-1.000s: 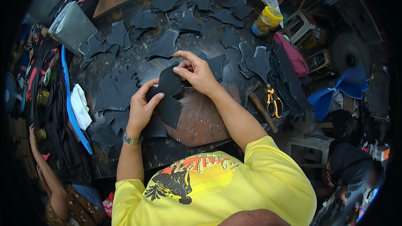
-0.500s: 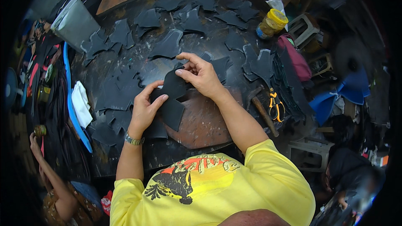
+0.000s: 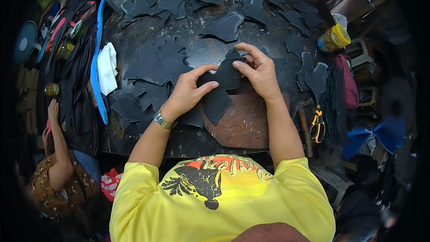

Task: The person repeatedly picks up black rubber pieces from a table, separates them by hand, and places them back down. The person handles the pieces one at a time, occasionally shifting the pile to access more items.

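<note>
A black cut-out piece of flexible sheet (image 3: 218, 104) is held between my two hands above the table. My left hand (image 3: 190, 90) pinches its left side between thumb and fingers, and a watch is on that wrist. At the piece's upper right edge, my right hand (image 3: 262, 69) grips it with the thumb in front and the index finger curled over the top. The fingertips behind the sheet are hidden. Under the piece lies a worn brown board (image 3: 244, 123). More black cut pieces (image 3: 154, 65) lie in a loose pile left of my left hand.
Right of the board lie a hammer (image 3: 304, 127) and orange-handled snips (image 3: 318, 127). Beyond them stands a yellow-lidded jar (image 3: 333, 38). Several black pieces (image 3: 224, 26) spread across the far table. At left are a white cloth (image 3: 107, 67), a blue strip (image 3: 99, 62) and another person's arm (image 3: 60, 136).
The whole view has shifted, so the table's things appear farther right. The black piece has turned a little, its upper end leaning right. Both hands still hold it.
</note>
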A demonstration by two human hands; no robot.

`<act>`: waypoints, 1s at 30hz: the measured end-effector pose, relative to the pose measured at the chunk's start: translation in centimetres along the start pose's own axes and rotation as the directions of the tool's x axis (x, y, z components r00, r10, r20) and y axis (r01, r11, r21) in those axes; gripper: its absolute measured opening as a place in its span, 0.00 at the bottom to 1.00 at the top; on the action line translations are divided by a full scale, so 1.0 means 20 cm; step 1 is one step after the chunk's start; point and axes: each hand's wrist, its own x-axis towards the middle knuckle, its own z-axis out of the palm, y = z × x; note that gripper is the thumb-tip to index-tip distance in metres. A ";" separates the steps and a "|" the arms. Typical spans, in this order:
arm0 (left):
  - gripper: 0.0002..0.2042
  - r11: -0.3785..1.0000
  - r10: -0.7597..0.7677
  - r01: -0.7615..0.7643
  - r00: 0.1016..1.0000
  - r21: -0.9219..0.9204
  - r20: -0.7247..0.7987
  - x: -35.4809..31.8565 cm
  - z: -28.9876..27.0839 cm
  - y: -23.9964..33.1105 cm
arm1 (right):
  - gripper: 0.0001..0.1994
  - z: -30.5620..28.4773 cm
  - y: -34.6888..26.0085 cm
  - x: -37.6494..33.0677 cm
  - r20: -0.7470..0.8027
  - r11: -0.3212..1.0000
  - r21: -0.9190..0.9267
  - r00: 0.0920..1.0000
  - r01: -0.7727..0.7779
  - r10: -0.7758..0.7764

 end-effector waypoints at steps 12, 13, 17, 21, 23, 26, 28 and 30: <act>0.18 0.995 0.014 -0.016 1.000 0.097 0.015 0.00 0.00 -0.01 | 0.12 -0.06 0.01 0.03 -0.364 0.984 -0.017 0.915 0.178 -0.172; 0.18 0.995 0.028 -0.028 1.000 0.094 0.003 0.00 0.00 -0.01 | 0.12 -0.07 0.01 0.03 -0.366 0.982 -0.003 0.914 0.188 -0.176; 0.18 0.995 0.055 -0.053 0.998 0.089 -0.020 0.01 0.01 -0.03 | 0.09 -0.06 0.01 0.03 -0.396 0.972 0.036 0.896 0.233 -0.200; 0.18 0.996 0.053 -0.053 0.999 0.076 -0.011 0.00 0.01 -0.04 | 0.06 -0.06 0.02 0.03 -0.390 0.971 0.007 0.895 0.240 -0.218; 0.18 0.995 0.043 -0.042 0.999 0.086 -0.006 0.00 0.01 -0.03 | 0.06 -0.06 0.02 0.02 -0.388 0.973 -0.004 0.897 0.230 -0.213; 0.18 0.995 0.050 -0.049 0.999 0.091 -0.004 0.00 0.01 -0.03 | 0.06 -0.06 0.02 0.03 -0.389 0.972 0.011 0.896 0.236 -0.213; 0.18 0.995 0.045 -0.045 0.999 0.088 0.001 0.00 0.01 -0.02 | 0.06 -0.06 0.02 0.03 -0.385 0.970 0.026 0.898 0.240 -0.212; 0.18 0.996 0.029 -0.029 1.000 0.084 0.010 0.00 0.01 -0.02 | 0.05 -0.05 0.02 0.03 -0.379 0.971 0.033 0.902 0.238 -0.208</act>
